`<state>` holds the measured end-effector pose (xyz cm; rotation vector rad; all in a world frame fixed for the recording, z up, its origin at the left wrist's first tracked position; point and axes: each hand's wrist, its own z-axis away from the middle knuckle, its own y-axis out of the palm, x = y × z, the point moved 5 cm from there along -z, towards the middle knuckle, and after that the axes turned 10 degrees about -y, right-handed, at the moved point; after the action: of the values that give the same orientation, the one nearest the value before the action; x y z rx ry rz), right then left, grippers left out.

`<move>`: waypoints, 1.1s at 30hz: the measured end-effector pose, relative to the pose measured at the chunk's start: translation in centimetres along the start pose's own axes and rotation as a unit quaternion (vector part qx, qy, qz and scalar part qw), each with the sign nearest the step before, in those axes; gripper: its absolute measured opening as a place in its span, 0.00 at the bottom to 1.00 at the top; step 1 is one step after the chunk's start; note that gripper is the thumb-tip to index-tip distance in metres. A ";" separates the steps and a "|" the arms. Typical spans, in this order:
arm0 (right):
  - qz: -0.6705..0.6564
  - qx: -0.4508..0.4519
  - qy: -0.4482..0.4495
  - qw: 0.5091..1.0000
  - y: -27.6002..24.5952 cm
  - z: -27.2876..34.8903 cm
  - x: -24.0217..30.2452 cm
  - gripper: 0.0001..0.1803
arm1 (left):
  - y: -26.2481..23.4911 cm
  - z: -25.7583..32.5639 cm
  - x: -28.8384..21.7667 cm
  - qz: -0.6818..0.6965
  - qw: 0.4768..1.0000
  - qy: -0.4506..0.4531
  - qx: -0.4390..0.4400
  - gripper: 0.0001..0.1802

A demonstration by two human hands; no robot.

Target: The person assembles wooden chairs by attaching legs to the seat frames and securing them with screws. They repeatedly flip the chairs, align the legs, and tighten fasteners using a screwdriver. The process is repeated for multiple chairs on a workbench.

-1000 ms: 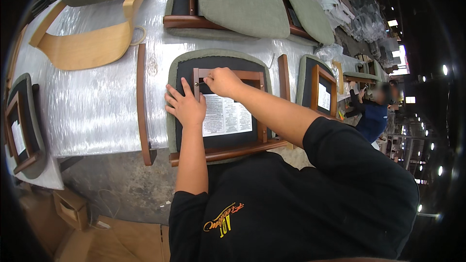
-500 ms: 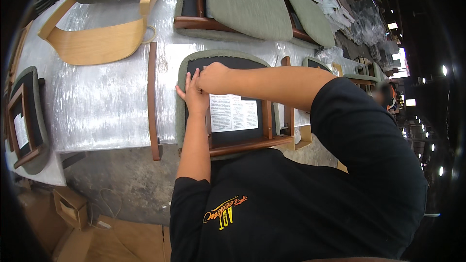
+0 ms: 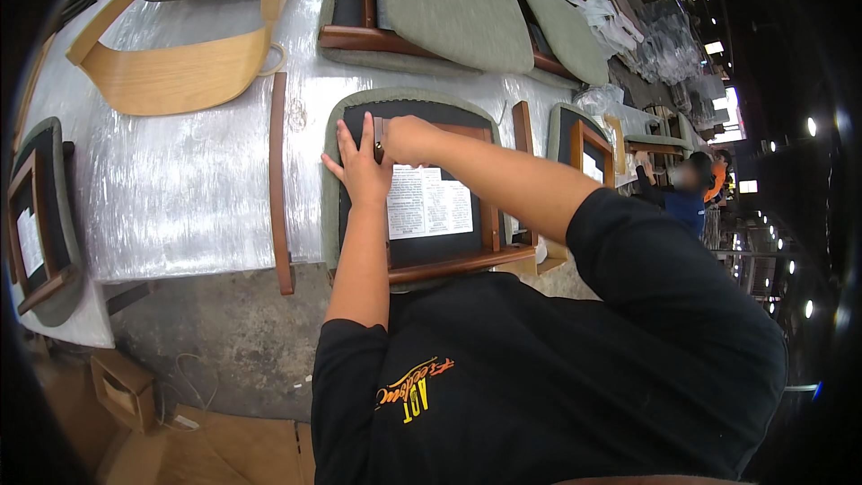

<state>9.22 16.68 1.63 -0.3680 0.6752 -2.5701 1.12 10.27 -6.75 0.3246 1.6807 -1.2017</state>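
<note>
An upturned seat cushion with a green-grey fabric edge (image 3: 334, 216) and black underside lies in front of me, a reddish-brown wooden frame (image 3: 449, 262) on it. Printed white sheets (image 3: 429, 207) lie inside the frame. My left hand (image 3: 361, 169) is open, fingers spread over the cushion's left side by the frame's far left corner. Beside it my right hand (image 3: 411, 141) is closed in a fist at that corner. A small dark piece with a glint shows between the hands; what the right fist grips is mostly hidden.
A loose brown wooden bar (image 3: 280, 180) lies left of the cushion on the plastic-covered table (image 3: 180, 198). Beyond are a pale wooden chair back (image 3: 175, 76) and stacked green-grey cushions (image 3: 453, 9). Another framed seat (image 3: 36, 224) lies far left. A co-worker (image 3: 684, 207) stands at right.
My right hand has shifted slightly right, uncovering the frame corner and the small dark piece. My left fingers have shifted slightly. At far right, the co-worker has come more into view.
</note>
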 end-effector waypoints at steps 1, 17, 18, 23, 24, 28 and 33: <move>0.107 -0.106 -0.091 0.984 -1.2 0.1 0.6 0.16 | 0.1 0.0 0.1 0.013 1.000 -0.001 0.001 0.21; -0.209 -0.317 -0.062 0.923 -1.8 1.9 -0.6 0.32 | -1.8 -0.1 -0.2 0.042 0.993 -0.001 0.106 0.22; -0.215 -0.356 -0.074 0.906 -2.0 2.9 -0.3 0.30 | -3.8 0.4 -0.1 0.078 0.991 0.004 0.108 0.26; -0.120 -0.234 -0.233 0.936 5.0 8.4 2.8 0.25 | -13.3 5.9 2.3 0.026 0.981 -0.044 0.186 0.19; -0.074 -0.206 -0.224 0.950 7.5 9.2 3.3 0.24 | -14.2 7.0 2.4 0.029 0.981 -0.036 0.189 0.18; -0.086 -0.296 -0.273 0.911 11.9 10.1 3.5 0.22 | -15.7 10.0 2.6 0.043 0.979 -0.038 0.196 0.15; -0.064 -0.336 -0.279 0.897 12.9 9.6 2.7 0.21 | -15.1 10.5 1.9 0.032 0.980 -0.030 0.196 0.15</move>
<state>15.00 1.54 3.39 -1.3444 1.3114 -2.0824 -4.21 -6.09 0.07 0.5722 1.3650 -1.4771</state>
